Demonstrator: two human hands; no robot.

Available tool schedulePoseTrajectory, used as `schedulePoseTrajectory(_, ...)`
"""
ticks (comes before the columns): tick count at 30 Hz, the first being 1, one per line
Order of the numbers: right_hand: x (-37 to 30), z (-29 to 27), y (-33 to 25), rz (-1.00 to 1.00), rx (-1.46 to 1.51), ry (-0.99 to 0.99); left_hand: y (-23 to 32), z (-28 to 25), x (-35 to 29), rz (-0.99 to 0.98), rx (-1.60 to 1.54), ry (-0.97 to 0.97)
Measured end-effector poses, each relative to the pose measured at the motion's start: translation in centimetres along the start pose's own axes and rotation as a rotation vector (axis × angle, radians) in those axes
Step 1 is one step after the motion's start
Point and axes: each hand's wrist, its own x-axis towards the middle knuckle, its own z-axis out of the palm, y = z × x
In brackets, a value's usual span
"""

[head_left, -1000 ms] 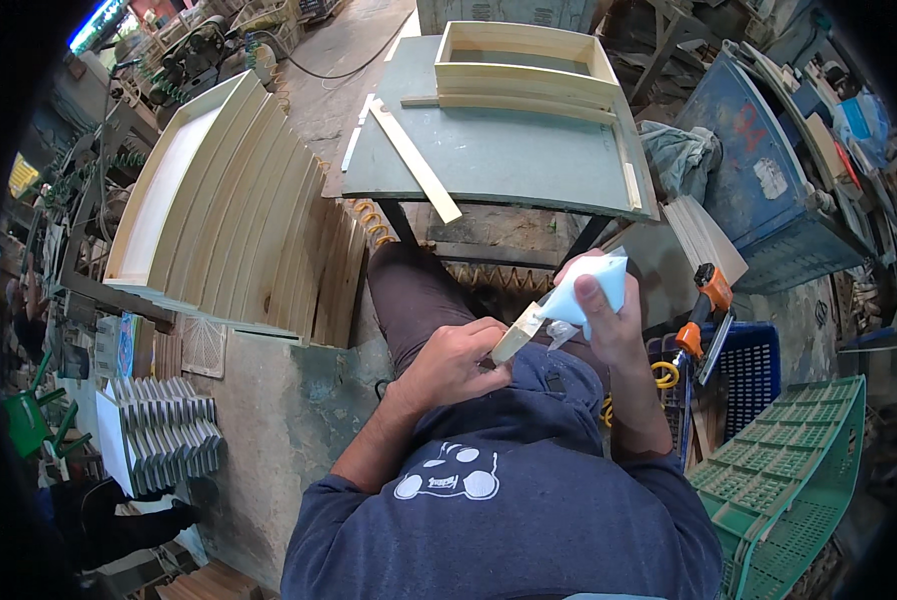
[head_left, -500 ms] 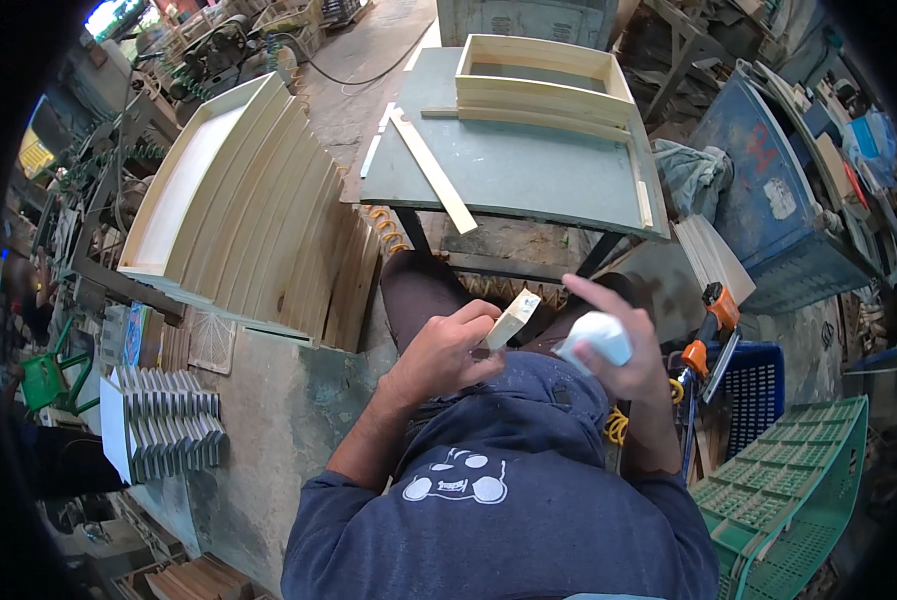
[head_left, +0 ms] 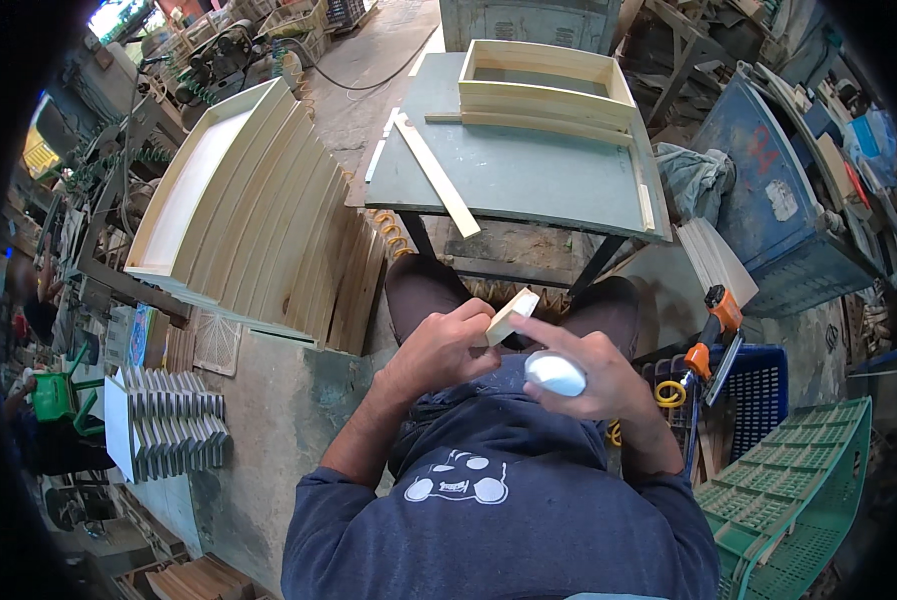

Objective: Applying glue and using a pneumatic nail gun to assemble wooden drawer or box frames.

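My left hand (head_left: 437, 347) grips a short pale wooden strip (head_left: 507, 320) above my lap, its end tilted up and away from me. A white bottle (head_left: 557, 374), probably plastic, is clasped in my right hand (head_left: 606, 372), with its rounded end facing up. The index finger of that hand stretches out to the end of the wooden strip and appears to touch it. A whitish patch shows on that end. The rest of the bottle is hidden by the hand.
Ahead stands a grey table (head_left: 529, 190) bearing stacked wooden frames (head_left: 549, 112) and a loose slat (head_left: 437, 173). A tall stack of wooden trays (head_left: 259, 220) rises at left. An orange nail gun (head_left: 714, 325), a blue crate (head_left: 759, 400) and a green crate (head_left: 794, 480) are at right.
My right hand, with the bottle, has moved left and slightly down. Its index finger has come onto the end of the wooden strip. My left hand has hardly moved.
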Motion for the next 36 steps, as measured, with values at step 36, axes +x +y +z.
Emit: schedulePoseTrajectory(36,0.1,0.4,0.1,0.124,0.155,0.016,0.3,-0.5,-1.1,-0.026,0.001,0.034)
